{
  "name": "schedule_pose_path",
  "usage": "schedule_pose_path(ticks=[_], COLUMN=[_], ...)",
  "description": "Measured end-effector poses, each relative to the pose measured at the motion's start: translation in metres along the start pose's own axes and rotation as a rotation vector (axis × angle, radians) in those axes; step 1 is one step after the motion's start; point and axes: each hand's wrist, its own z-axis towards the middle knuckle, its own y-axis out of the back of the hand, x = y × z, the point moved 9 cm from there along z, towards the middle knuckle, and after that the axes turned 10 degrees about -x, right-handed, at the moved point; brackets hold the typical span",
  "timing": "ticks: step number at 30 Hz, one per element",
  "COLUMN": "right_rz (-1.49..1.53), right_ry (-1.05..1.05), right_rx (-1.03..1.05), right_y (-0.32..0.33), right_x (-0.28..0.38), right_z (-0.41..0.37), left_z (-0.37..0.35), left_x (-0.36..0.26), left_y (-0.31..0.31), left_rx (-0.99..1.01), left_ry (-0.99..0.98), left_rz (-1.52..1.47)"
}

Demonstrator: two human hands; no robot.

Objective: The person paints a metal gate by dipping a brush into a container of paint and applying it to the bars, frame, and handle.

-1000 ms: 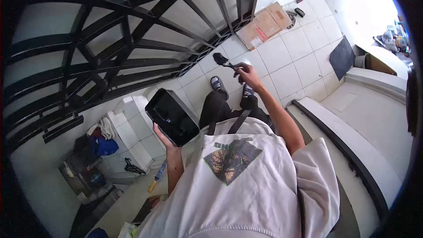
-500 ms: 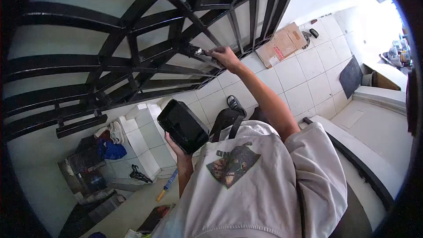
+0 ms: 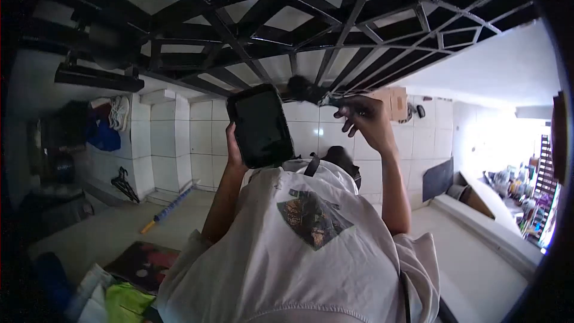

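Note:
A black rectangular tub point(image 3: 260, 127) with a glossy dark inside is gripped at its left side by my left hand point(image 3: 234, 148), fingers partly hidden behind it. To its right, my right hand point(image 3: 369, 121) pinches the handle of a paintbrush point(image 3: 308, 90) whose bristles are black and blurred. The bristles point left toward the tub's upper right edge, with a small gap between them. Dark smudges mark the fingers of my right hand. Above both hands stretches a black metal grille point(image 3: 257, 48) with shiny, wet-looking bars.
Flattened cardboard point(image 3: 396, 103) lies on the tiled floor beyond my right hand. At left are a blue bag point(image 3: 103, 131), white shoes point(image 3: 119, 112), black hangers point(image 3: 124, 185) and a blue rolled item with a yellow handle point(image 3: 167, 209). Cluttered items point(image 3: 514, 188) stand far right.
The paintbrush has come away from the grille bars, moving down and right to beside the tub. The tub is held higher and more upright in view. My head view has turned.

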Motion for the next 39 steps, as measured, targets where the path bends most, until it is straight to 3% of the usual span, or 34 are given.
schedule_pose_path(ticks=[2,4,6,9,11,19,26,28,35,37,39], right_rz=[-0.064,-0.334,-0.438,-0.629,-0.659,-0.876,-1.054,-1.032,-0.759,-0.7,-0.65], right_ry=[0.036,0.246,0.338,0.697,0.764,1.029,0.993,1.127,1.065,0.655,0.558], right_rx=[0.074,0.221,0.263,0.314,0.359,0.61,0.718,0.655,0.579,0.642,0.645], right_y=[-0.002,-0.011,-0.011,-0.008,0.0,0.016,0.006,0.005,0.045,0.057,0.061], right_x=[0.033,0.065,0.072,0.085,0.086,0.109,0.086,0.081,0.095,0.088,0.073], right_z=[-0.002,-0.008,-0.004,-0.008,-0.01,-0.037,-0.039,-0.041,-0.032,-0.018,-0.019], left_z=[-0.005,-0.01,-0.014,-0.022,-0.033,-0.052,-0.074,-0.081,-0.091,-0.088,-0.083], left_x=[0.01,0.024,0.038,0.062,0.077,0.141,0.166,0.167,0.168,0.168,0.169], left_y=[-0.026,-0.042,-0.059,-0.094,-0.116,-0.126,-0.141,-0.147,-0.148,-0.145,-0.137], left_rx=[0.047,0.053,0.063,0.184,0.223,-0.012,-0.064,-0.071,-0.076,-0.058,-0.034], left_ry=[-0.018,-0.034,-0.058,-0.108,-0.117,-0.234,-0.261,-0.265,-0.279,-0.291,-0.298], left_rz=[0.004,-0.028,-0.053,-0.092,-0.126,-0.049,-0.041,-0.049,-0.108,-0.125,-0.134])
